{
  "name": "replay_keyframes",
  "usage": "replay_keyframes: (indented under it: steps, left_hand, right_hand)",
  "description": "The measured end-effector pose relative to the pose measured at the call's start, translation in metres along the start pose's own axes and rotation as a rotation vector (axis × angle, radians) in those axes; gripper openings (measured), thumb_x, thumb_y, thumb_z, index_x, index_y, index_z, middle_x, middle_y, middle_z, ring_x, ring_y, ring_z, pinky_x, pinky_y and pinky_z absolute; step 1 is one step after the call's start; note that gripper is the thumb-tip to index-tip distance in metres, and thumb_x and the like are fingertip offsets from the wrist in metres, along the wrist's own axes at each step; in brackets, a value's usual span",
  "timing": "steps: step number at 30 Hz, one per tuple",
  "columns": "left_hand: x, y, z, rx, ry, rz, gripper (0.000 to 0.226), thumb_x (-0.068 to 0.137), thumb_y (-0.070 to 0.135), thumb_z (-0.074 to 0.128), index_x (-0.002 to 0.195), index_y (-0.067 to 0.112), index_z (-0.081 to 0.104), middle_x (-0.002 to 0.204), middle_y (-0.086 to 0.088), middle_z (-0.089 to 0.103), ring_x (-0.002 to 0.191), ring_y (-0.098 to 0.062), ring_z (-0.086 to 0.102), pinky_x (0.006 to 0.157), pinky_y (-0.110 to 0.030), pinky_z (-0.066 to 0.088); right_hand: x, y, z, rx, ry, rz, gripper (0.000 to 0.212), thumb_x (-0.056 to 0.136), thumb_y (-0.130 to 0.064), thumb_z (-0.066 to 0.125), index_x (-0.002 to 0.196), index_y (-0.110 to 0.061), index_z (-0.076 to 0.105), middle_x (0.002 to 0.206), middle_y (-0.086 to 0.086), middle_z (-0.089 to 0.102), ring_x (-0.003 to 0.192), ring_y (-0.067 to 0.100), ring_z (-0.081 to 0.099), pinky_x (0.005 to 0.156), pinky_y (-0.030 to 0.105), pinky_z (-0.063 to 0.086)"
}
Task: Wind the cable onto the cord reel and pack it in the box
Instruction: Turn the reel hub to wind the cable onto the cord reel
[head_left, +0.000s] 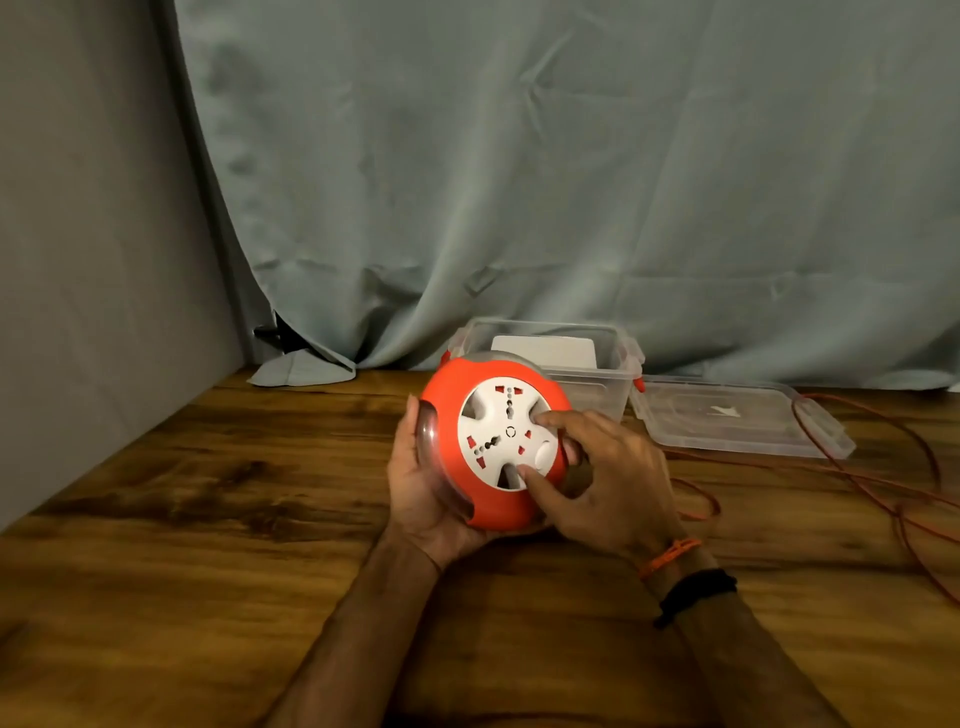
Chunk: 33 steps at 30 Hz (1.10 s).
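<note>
Cord reel held above table centre; left hand curled round rim at 9 o'clock, right hand fingertips pressed into white dial. Smooth rigid shell judged slippery. Cable limp, at 3 o'clock.

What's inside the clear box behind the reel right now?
Inside the clear box a flat white item shows. The cord reel covers the box's front-left, so the floor there is hidden.
</note>
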<state>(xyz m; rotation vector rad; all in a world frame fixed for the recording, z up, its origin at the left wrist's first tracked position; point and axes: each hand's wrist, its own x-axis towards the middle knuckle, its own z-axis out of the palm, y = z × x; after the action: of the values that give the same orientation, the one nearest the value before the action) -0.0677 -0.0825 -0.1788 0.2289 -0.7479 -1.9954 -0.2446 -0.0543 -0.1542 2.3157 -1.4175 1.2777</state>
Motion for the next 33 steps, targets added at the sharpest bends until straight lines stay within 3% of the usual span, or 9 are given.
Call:
replay_keyframes:
  steps: [6, 11, 16, 19, 21, 24, 28, 30, 33]
  left_hand:
    - [-0.002, -0.002, 0.002, 0.076, -0.056, 0.063, 0.086, 0.069, 0.076, 0.058, 0.129, 0.016, 0.064, 0.133, -0.022, 0.06, 0.119, -0.043, 0.058, 0.092, -0.059, 0.05]
    - [-0.001, -0.004, 0.006, 0.08, -0.112, 0.07, 0.099, 0.069, 0.08, 0.058, 0.141, 0.012, 0.051, 0.142, -0.025, 0.051, 0.13, -0.045, 0.048, 0.104, -0.062, 0.041]
    - [-0.003, -0.006, 0.005, 0.128, -0.054, 0.121, 0.089, 0.07, 0.073, 0.064, 0.136, 0.014, 0.056, 0.138, -0.023, 0.055, 0.127, -0.043, 0.052, 0.101, -0.058, 0.045]
    - [-0.003, -0.009, 0.007, 0.134, -0.023, 0.153, 0.091, 0.069, 0.07, 0.067, 0.139, 0.013, 0.054, 0.14, -0.024, 0.053, 0.129, -0.043, 0.05, 0.103, -0.059, 0.042]
    - [-0.003, -0.011, 0.009, 0.125, -0.019, 0.177, 0.089, 0.069, 0.068, 0.066, 0.137, 0.012, 0.055, 0.141, -0.024, 0.053, 0.13, -0.043, 0.049, 0.106, -0.059, 0.039]
    - [-0.005, -0.013, 0.013, 0.146, -0.029, 0.206, 0.086, 0.064, 0.066, 0.072, 0.129, 0.011, 0.063, 0.136, -0.023, 0.058, 0.125, -0.042, 0.053, 0.105, -0.058, 0.041]
    - [-0.006, -0.011, 0.015, 0.138, -0.028, 0.191, 0.079, 0.07, 0.069, 0.062, 0.125, 0.012, 0.067, 0.131, -0.021, 0.062, 0.12, -0.039, 0.059, 0.099, -0.054, 0.049]
    - [-0.005, -0.01, 0.013, 0.109, -0.025, 0.179, 0.081, 0.076, 0.071, 0.051, 0.129, 0.011, 0.063, 0.135, -0.022, 0.058, 0.124, -0.04, 0.056, 0.102, -0.055, 0.046]
    - [-0.004, -0.008, 0.008, 0.083, -0.043, 0.17, 0.08, 0.083, 0.073, 0.042, 0.13, 0.013, 0.062, 0.134, -0.021, 0.06, 0.123, -0.04, 0.057, 0.097, -0.055, 0.049]
  right_hand:
    - [0.001, -0.006, -0.003, -0.107, -0.017, -0.013, 0.069, 0.074, -0.06, 0.067, 0.125, -0.014, 0.062, 0.122, 0.005, 0.068, 0.103, 0.023, 0.069, 0.084, 0.039, 0.059]
    - [0.001, -0.008, -0.005, -0.129, -0.042, 0.011, 0.071, 0.074, -0.061, 0.063, 0.129, -0.016, 0.059, 0.126, 0.004, 0.066, 0.109, 0.024, 0.065, 0.09, 0.043, 0.055]
    - [-0.001, -0.009, -0.002, -0.124, -0.017, 0.028, 0.073, 0.071, -0.063, 0.063, 0.127, -0.015, 0.06, 0.123, 0.005, 0.068, 0.106, 0.026, 0.067, 0.088, 0.043, 0.057]
    - [-0.002, -0.013, 0.002, -0.149, 0.058, 0.079, 0.071, 0.065, -0.07, 0.064, 0.113, -0.017, 0.067, 0.106, 0.002, 0.074, 0.092, 0.021, 0.07, 0.075, 0.033, 0.058]
    - [-0.003, -0.02, 0.006, -0.152, 0.156, 0.181, 0.067, 0.057, -0.078, 0.06, 0.088, -0.02, 0.07, 0.079, -0.002, 0.073, 0.071, 0.014, 0.064, 0.06, 0.022, 0.046]
    - [-0.004, -0.029, 0.014, -0.079, 0.152, 0.363, 0.069, 0.053, -0.089, 0.048, 0.06, -0.022, 0.056, 0.062, -0.008, 0.064, 0.062, 0.006, 0.058, 0.048, 0.018, 0.037]
    - [-0.004, -0.031, 0.017, 0.001, 0.118, 0.381, 0.07, 0.064, -0.086, 0.052, 0.052, -0.016, 0.059, 0.052, -0.01, 0.059, 0.057, 0.004, 0.06, 0.046, 0.024, 0.046]
    - [-0.002, -0.028, 0.01, 0.002, 0.129, 0.317, 0.062, 0.068, -0.078, 0.059, 0.053, -0.019, 0.063, 0.046, -0.017, 0.048, 0.052, 0.001, 0.054, 0.047, 0.019, 0.04]
    - [0.001, -0.019, -0.004, 0.073, 0.139, 0.163, 0.04, 0.072, -0.063, 0.067, 0.069, -0.023, 0.067, 0.047, -0.025, 0.038, 0.053, 0.004, 0.056, 0.055, 0.025, 0.052]
